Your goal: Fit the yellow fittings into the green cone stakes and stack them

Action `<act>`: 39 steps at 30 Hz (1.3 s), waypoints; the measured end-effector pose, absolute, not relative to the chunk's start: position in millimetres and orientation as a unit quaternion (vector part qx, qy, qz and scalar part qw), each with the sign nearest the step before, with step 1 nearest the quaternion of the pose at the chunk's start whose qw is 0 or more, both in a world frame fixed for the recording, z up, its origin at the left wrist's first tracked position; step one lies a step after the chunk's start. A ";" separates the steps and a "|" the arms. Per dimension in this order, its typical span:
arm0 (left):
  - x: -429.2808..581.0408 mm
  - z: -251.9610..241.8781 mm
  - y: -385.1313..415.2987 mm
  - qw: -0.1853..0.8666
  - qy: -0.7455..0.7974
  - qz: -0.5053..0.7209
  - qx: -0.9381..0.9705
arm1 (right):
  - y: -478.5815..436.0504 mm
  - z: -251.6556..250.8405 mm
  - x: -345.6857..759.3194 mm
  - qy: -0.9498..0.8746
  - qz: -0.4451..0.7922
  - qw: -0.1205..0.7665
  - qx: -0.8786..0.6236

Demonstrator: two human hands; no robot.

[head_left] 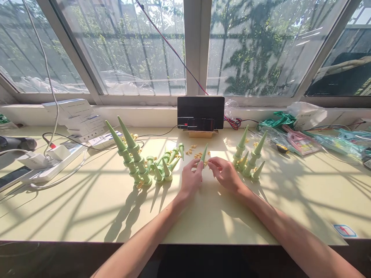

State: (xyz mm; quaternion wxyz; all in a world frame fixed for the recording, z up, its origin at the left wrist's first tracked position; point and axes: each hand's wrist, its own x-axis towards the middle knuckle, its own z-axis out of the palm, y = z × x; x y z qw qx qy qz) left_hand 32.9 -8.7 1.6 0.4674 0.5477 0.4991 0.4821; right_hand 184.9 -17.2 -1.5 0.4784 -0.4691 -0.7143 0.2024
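In the middle of the table, my left hand [192, 175] is closed around a pale green pointed cone [204, 153], which stands tip up. Close on its right, my right hand [224, 171] pinches a small yellow piece [206, 163] against the cone's side; my fingers partly hide it. Several loose yellow pieces [191, 150] lie just beyond my hands. To the left are tall green spired pieces [133, 152] and shorter green cones [166, 170]. A second cluster of green spired pieces [254, 156] stands to the right of my right hand.
A dark tablet [200, 106] leans at the back, with a phone [201, 124] on a small stand before it. On the left are a white power strip [53, 164], cables and a white box [77, 119]. Plastic bags [301, 141] and a yellow-black tool [281, 148] lie at the right.
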 end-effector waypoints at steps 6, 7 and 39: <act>34.2 3.4 -10.0 0.483 0.494 0.472 0.548 | -10.8 -8.2 187.4 -0.735 0.152 0.478 -0.456; 34.3 3.9 -10.3 0.486 0.492 0.469 0.549 | -10.6 -8.5 187.6 -0.739 0.143 0.475 -0.456; 31.3 4.7 -13.1 0.501 0.453 0.478 0.562 | -19.3 5.8 181.0 -0.557 0.438 0.520 -0.478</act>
